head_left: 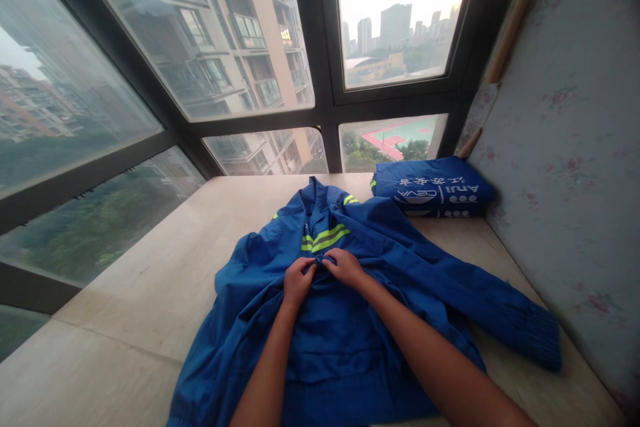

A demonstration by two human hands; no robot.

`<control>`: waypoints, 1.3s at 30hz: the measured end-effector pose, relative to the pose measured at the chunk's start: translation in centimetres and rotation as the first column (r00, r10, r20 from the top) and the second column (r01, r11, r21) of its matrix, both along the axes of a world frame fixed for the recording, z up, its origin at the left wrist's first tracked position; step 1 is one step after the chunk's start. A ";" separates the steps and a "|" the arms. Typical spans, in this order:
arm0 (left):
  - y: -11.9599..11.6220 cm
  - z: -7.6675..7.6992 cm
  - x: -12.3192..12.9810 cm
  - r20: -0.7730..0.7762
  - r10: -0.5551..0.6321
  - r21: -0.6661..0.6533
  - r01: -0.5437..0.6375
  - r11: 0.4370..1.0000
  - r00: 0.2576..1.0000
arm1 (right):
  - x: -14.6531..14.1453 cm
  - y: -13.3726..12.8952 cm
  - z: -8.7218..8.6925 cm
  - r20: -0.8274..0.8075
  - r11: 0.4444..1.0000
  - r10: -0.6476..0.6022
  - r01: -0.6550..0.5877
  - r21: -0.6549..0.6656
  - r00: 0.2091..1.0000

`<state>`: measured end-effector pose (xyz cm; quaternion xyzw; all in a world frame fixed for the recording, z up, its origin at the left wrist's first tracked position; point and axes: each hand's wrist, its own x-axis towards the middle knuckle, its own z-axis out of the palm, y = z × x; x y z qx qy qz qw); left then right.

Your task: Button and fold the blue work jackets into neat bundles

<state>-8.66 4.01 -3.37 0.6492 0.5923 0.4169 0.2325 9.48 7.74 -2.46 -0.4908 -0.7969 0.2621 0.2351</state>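
A blue jacket [345, 353] with yellow-green and grey reflective stripes lies spread on a pale stone ledge, its collar toward the window. One sleeve stretches out to the right. My left hand [299, 280] pinches the jacket's front just below the chest stripe. Close beside it, my right hand [345, 268] pinches the same part of the front, where the fabric is bunched between the two hands. Any fastener under the fingertips is too small to make out.
Folded blue garments [433, 188] with white printing lie at the back right, against a flowered wall [570, 147]. Dark window frames [327, 107] rise behind and to the left of the ledge [125, 280].
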 end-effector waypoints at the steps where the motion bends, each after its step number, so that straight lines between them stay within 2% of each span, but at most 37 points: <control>1: 0.0 -0.1 0.1 -0.010 0.019 0.003 -0.019 1.000 1.000 | 0.0 -0.1 -0.1 0.001 1.000 -0.008 0.008 -0.001 1.000; 4: 0.1 0.0 0.2 -0.037 0.012 -0.008 -0.012 1.000 0.999 | -0.4 -0.3 -0.2 0.016 0.999 -0.036 0.037 -0.005 0.999; 9: 0.0 0.7 -0.1 -0.056 -0.126 -0.045 0.124 0.991 0.990 | -1.0 -0.6 -0.3 0.053 0.996 -0.091 0.091 0.001 0.994; 13: -0.2 1.0 0.0 -0.071 -0.185 -0.050 0.181 0.982 0.980 | -1.4 -0.8 -0.2 0.080 0.991 -0.132 0.131 0.016 0.988; 19: -1.3 1.0 0.4 -0.162 -0.168 -0.012 0.168 0.986 0.972 | -1.8 -0.9 0.1 0.066 0.981 -0.192 0.190 0.047 0.979; 22: -2.6 1.2 -1.5 -0.260 -0.088 0.010 0.093 0.996 0.962 | 0.0 -0.6 0.0 0.046 0.968 -0.246 0.242 0.066 0.968; 26: -4.8 2.1 -5.4 -0.386 0.048 0.046 -0.033 0.998 0.921 | 4.5 -0.5 0.0 0.058 0.926 -0.374 0.371 0.066 0.925; 29: -5.9 3.3 -6.5 -0.469 0.039 0.028 -0.029 0.999 0.882 | 6.2 -0.9 0.7 0.115 0.910 -0.412 0.401 0.109 0.904; 31: -6.0 4.2 -5.7 -0.547 0.013 0.000 -0.015 1.000 0.837 | 5.6 -1.4 1.7 0.141 0.897 -0.413 0.375 0.236 0.900; 33: -5.3 4.9 -4.2 -0.588 0.007 -0.005 -0.013 1.000 0.809 | 3.8 -1.9 2.7 0.116 0.869 -0.368 0.297 0.396 0.922; 35: -3.9 5.1 -2.4 -0.556 0.017 0.019 -0.008 1.000 0.831 | 1.4 -2.1 3.2 0.086 0.854 -0.213 0.143 0.500 0.973; 37: -2.1 4.6 -0.7 -0.510 0.016 0.037 0.003 0.999 0.860 | -0.8 -1.9 2.8 0.088 0.865 -0.030 -0.018 0.501 0.996; 39: -0.2 3.6 0.7 -0.490 0.011 0.033 0.005 0.999 0.872 | -2.2 -1.2 1.5 0.074 0.899 0.043 -0.071 0.432 0.996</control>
